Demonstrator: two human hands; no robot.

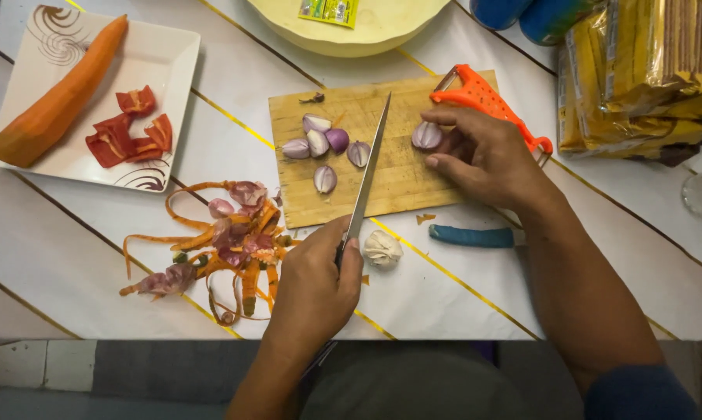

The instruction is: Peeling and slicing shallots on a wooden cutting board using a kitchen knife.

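Observation:
My left hand [313, 286] grips the handle of a knife [366, 183]; its blade lies angled across the wooden cutting board [397, 183], tip pointing away from me. My right hand [487, 155] rests on the board's right side, fingertips holding a peeled shallot half [426, 135]. Several more peeled shallot pieces [320, 144] lie on the board left of the blade. An orange peeler [479, 95] sits at the board's far right corner, partly under my right hand.
A garlic bulb [382, 249] and a blue-handled tool [471, 236] lie near the board's front edge. Carrot and shallot peels [226, 237] pile at the left. A white square plate [160, 74] holds a peeled carrot [55, 97] and red pepper pieces [129, 132]. Yellow packets [638, 78] and a pale bowl [351, 35] stand behind.

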